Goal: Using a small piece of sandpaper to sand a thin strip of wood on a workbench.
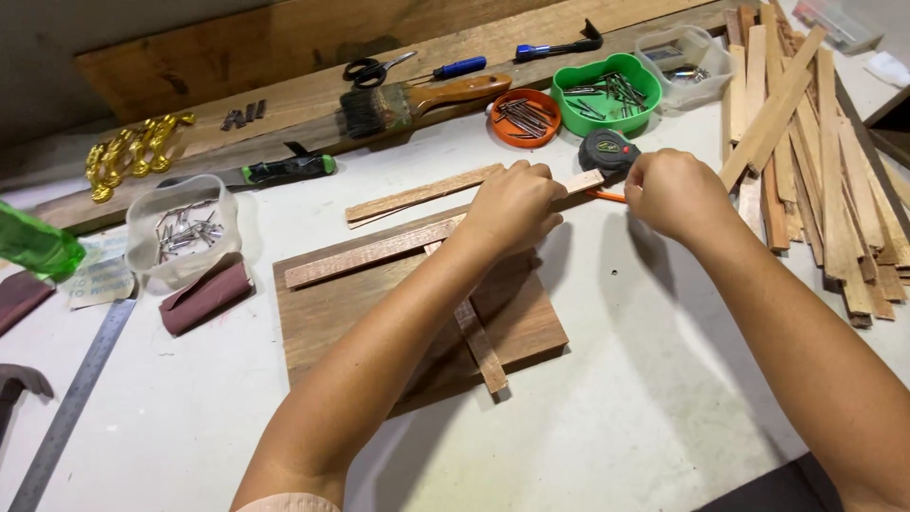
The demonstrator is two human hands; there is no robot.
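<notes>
On the board [360,313], mid tabletop [645,398] | left hand [512,204] presses strip [379,248] flat | right hand [675,194] pinches strip's far-right end beside tape measure [607,152] | step: aligning strip, it seems | next: steady hold, square placement.

Two bare forearms run up from the bottom edge of the head view and end in the left hand [512,204] and the right hand [675,194]. Neither hand wears a glove, ring, watch or bracelet that can be seen, and both wrists are uncovered. The fingernails are turned mostly away and cannot be judged. At the very bottom of the view, where the left arm leaves the picture, a narrow strip of pale pinkish-beige sleeve [289,503] shows, plain and without pattern. The right arm is bare as far as the view shows it.
</notes>
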